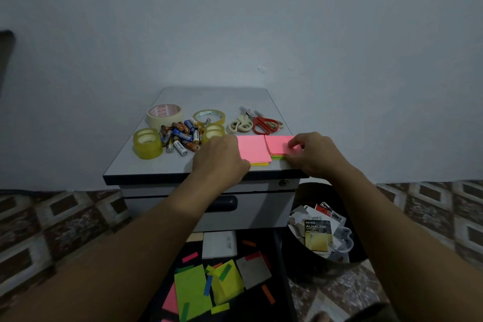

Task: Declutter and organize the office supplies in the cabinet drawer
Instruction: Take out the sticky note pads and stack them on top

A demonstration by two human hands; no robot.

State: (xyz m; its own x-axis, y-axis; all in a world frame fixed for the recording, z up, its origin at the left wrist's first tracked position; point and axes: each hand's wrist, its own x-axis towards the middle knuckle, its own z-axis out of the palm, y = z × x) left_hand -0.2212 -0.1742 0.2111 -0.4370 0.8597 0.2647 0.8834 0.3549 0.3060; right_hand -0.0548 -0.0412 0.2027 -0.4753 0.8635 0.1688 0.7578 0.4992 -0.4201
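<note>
- Sticky notes: left pad [254, 149] and right pad [277, 144] lie side by side at the cabinet top's [214, 98] front edge.
- Expect light, bendy stacks; take them by the side edges.
- Your right hand [313, 155] narrowly pinches the right pad's outer end.
- Your left hand [222, 157] curls against the left pad's left edge; I cannot tell whether it grips.

Matt pink paper pads [254, 149], glossy yellow plastic tape rolls [147, 142], smooth grey cabinet top [209, 97].

A black bin [313, 268] stuffed with torn packaging [317, 235] stands on the patterned tile floor [65, 217], a plain grey wall [235, 21] behind.
</note>
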